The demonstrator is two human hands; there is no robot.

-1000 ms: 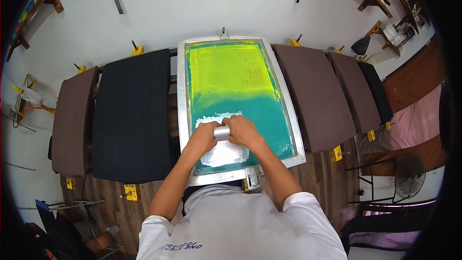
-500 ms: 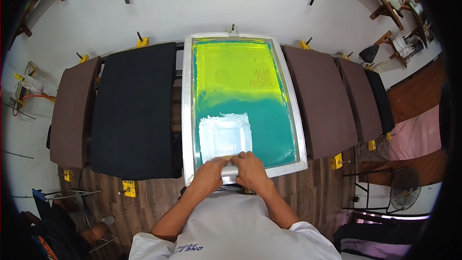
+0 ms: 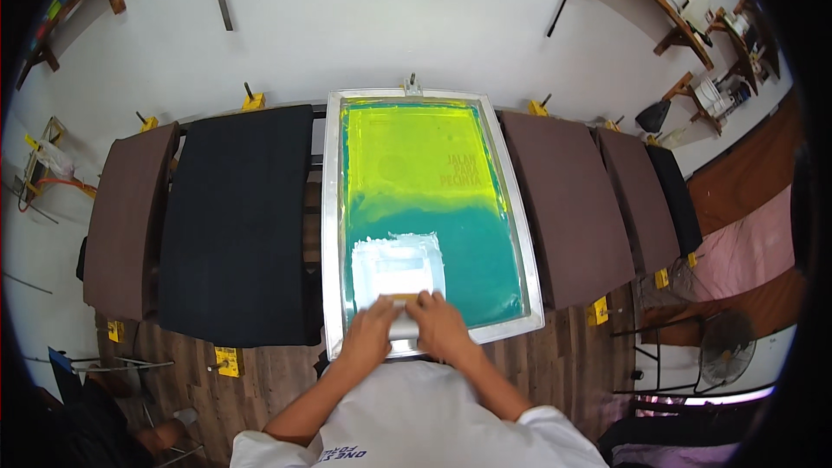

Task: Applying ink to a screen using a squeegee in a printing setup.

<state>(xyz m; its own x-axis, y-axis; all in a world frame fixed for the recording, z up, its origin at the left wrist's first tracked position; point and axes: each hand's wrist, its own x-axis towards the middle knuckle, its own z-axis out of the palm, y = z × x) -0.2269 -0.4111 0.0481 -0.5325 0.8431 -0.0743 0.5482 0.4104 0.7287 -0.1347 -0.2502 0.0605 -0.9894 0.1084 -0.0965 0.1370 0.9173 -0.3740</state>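
A metal-framed printing screen [image 3: 330,208] lies flat in the middle of a long table, its mesh yellow at the far end and teal near me. A patch of white ink [image 3: 397,264] is spread on the near part of the mesh. My left hand [image 3: 371,334] and my right hand [image 3: 442,327] sit side by side at the near edge of the frame. Both grip a squeegee [image 3: 405,316] with a pale handle, held across the mesh just below the white patch.
A black cloth-covered board [image 3: 234,221] lies left of the screen, a brown board [image 3: 126,217] further left. Brown boards [image 3: 568,208] and a dark one follow on the right. Yellow clamps [image 3: 227,360] line the table edges. A floor fan [image 3: 724,355] stands at the right.
Both hands have drawn the squeegee toward me, from the middle of the mesh to the near frame edge, leaving a white ink patch behind it.
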